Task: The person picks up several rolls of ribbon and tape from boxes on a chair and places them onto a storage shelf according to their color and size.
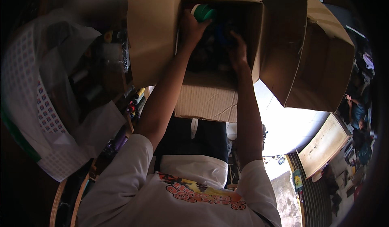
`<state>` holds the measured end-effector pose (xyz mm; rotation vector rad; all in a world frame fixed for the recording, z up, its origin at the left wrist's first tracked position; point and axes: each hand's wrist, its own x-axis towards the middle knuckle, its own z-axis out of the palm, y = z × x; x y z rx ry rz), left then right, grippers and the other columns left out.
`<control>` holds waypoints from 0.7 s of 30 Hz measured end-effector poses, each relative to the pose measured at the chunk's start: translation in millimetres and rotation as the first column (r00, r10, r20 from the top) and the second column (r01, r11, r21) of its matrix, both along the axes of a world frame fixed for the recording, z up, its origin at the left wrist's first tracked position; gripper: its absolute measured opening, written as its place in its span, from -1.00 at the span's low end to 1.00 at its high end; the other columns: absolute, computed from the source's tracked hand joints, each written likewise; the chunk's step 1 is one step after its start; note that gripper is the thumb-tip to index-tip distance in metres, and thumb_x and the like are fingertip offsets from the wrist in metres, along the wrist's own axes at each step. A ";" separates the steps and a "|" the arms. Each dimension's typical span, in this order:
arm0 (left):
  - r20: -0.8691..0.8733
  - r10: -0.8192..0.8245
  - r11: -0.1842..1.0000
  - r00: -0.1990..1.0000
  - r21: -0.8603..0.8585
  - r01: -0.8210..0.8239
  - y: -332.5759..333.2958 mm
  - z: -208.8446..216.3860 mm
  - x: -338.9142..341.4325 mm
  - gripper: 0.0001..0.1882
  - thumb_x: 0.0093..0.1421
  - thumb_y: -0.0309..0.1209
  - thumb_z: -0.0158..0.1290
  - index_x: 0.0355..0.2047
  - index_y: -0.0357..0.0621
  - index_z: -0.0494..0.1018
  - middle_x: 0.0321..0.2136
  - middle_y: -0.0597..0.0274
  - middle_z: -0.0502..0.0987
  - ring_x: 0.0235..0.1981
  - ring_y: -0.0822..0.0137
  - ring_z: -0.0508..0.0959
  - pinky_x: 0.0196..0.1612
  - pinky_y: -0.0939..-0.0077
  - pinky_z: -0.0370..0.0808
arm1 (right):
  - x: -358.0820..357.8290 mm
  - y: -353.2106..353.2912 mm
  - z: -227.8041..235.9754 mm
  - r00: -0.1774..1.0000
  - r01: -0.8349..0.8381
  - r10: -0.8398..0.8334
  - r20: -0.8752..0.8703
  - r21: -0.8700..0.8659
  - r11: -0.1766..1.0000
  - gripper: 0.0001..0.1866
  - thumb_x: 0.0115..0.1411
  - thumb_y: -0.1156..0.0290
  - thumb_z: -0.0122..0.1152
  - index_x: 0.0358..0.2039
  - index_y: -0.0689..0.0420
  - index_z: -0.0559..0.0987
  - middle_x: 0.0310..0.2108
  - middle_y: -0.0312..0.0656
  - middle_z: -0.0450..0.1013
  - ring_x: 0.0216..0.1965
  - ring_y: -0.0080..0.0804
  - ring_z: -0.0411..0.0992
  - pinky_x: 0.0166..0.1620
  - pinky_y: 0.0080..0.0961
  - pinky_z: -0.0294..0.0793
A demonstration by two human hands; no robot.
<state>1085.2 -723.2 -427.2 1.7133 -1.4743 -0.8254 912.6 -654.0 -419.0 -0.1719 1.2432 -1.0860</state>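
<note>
Both my arms reach into an open cardboard box (206, 101) in front of me. Inside, at its far left, my left hand (193, 27) is closed round a green rounded thing with a pale band (205, 12); it looks like a spool or roll, but its kind is unclear. Deeper in shadow on the right, my right hand (238, 50) curls its fingers at a dark blue thing (221, 34) and seems to grip it. The box's dark contents below my hands are too dim to make out.
A second open cardboard box (320, 60) stands against the right side. Clear plastic sheeting and a patterned white bag (30, 68) hang at the left. Colourful spools (138, 99) lie below left. Far right, a person (356, 109) is near a pale board (324, 146).
</note>
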 end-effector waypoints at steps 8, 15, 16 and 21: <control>-0.021 -0.036 0.996 0.999 -0.081 0.034 20.3 33.0 -9.1 -0.42 -0.03 -0.25 0.36 -0.10 -0.29 0.37 -0.19 -0.09 0.50 -0.12 0.04 0.53 -0.06 0.21 0.44 | 6.5 17.9 -50.1 0.402 -0.465 0.303 -0.864 0.092 0.881 -0.44 0.20 0.30 0.17 0.18 0.20 0.36 0.16 0.04 0.33 0.19 -0.08 0.28 0.25 -0.16 0.21; -0.399 -0.003 0.997 0.917 0.064 0.031 47.7 79.4 0.3 -0.45 0.03 -0.27 0.34 -0.06 -0.29 0.39 -0.21 0.07 0.52 -0.17 0.26 0.55 -0.10 0.40 0.48 | 34.1 -5.6 65.8 0.741 -0.282 0.056 -0.669 -0.234 0.931 -0.34 0.21 0.13 0.23 0.21 0.23 0.32 0.15 0.09 0.32 0.19 -0.12 0.28 0.24 -0.28 0.21; -0.543 -0.001 0.998 0.840 0.054 0.036 46.7 77.4 1.7 -0.42 0.01 -0.27 0.35 -0.06 -0.28 0.36 -0.22 0.05 0.54 -0.20 0.25 0.58 -0.14 0.40 0.51 | 35.1 -9.3 74.5 0.817 -0.244 0.049 -0.574 -0.269 0.932 -0.35 0.21 0.13 0.23 0.20 0.23 0.34 0.13 0.07 0.35 0.17 -0.16 0.30 0.23 -0.30 0.22; -0.695 -0.036 0.981 0.718 0.114 0.159 45.3 128.2 4.3 -0.42 0.08 -0.28 0.30 0.00 -0.28 0.32 -0.11 0.10 0.47 -0.09 0.36 0.51 -0.03 0.47 0.46 | 36.6 -6.4 134.3 0.835 -0.251 0.031 -0.549 -0.331 0.910 -0.48 0.20 0.20 0.26 0.06 0.27 0.46 -0.03 -0.02 0.46 0.04 -0.32 0.39 0.14 -0.40 0.29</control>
